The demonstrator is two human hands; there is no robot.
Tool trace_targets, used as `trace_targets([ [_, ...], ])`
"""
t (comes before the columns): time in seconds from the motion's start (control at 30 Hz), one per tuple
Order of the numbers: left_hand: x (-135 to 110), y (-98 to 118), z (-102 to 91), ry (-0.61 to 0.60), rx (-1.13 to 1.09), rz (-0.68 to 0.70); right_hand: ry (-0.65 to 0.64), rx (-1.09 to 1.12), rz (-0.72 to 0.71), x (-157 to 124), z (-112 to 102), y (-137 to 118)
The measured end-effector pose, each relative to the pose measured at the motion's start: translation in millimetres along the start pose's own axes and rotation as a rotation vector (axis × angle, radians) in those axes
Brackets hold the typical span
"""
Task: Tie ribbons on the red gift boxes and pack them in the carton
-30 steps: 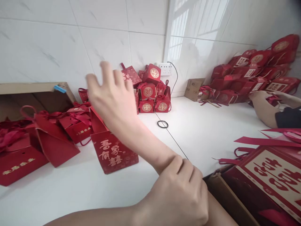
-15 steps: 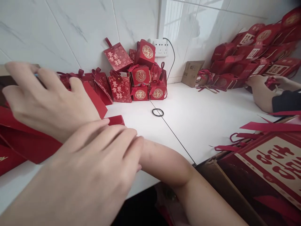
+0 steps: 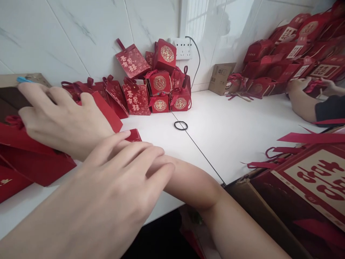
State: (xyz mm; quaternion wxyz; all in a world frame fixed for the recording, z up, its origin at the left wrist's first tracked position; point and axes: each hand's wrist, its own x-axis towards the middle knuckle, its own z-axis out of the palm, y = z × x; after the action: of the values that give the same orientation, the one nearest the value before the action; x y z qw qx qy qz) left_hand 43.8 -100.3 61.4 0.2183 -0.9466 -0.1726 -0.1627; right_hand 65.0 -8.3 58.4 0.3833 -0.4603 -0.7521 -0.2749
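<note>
My right hand (image 3: 64, 118) reaches across to the left, above red gift boxes, fingers apart and slightly bent, with nothing seen in them. Behind and below it is a large red gift box (image 3: 35, 158), partly covered by the hand. My left hand (image 3: 121, 183) lies over my right forearm near the wrist, its fingers stretched out and touching the arm. A small red box corner (image 3: 134, 135) peeks out past my left fingertips. Right of the hands, a black ring-shaped band (image 3: 180, 125) rests on the white table (image 3: 205, 133).
Red gift boxes (image 3: 161, 82) are stacked against the tiled wall under a power strip (image 3: 183, 48). More boxes (image 3: 288, 57) pile up at right, where another person's hand (image 3: 298, 86) works. A cardboard carton (image 3: 246, 194) of red boxes stands front right; another carton (image 3: 37, 79) sits far left.
My right hand has shifted slightly right, uncovering more of the left carton and a blue strip on it. My left hand has slid a little right along the forearm. The view moved slightly.
</note>
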Motion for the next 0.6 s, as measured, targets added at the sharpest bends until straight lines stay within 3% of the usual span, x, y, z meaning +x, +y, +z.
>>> trace_targets([
  [0.3, 3.0, -4.4, 1.3, 0.02, -0.053, 0.065, -0.002, 0.001, 0.016, 2.6, 7.7, -1.6],
  [0.6, 1.0, -4.2, 1.6, 0.018, -0.065, 0.072, 0.115, 0.037, 0.048, -0.8, 11.4, -3.9],
])
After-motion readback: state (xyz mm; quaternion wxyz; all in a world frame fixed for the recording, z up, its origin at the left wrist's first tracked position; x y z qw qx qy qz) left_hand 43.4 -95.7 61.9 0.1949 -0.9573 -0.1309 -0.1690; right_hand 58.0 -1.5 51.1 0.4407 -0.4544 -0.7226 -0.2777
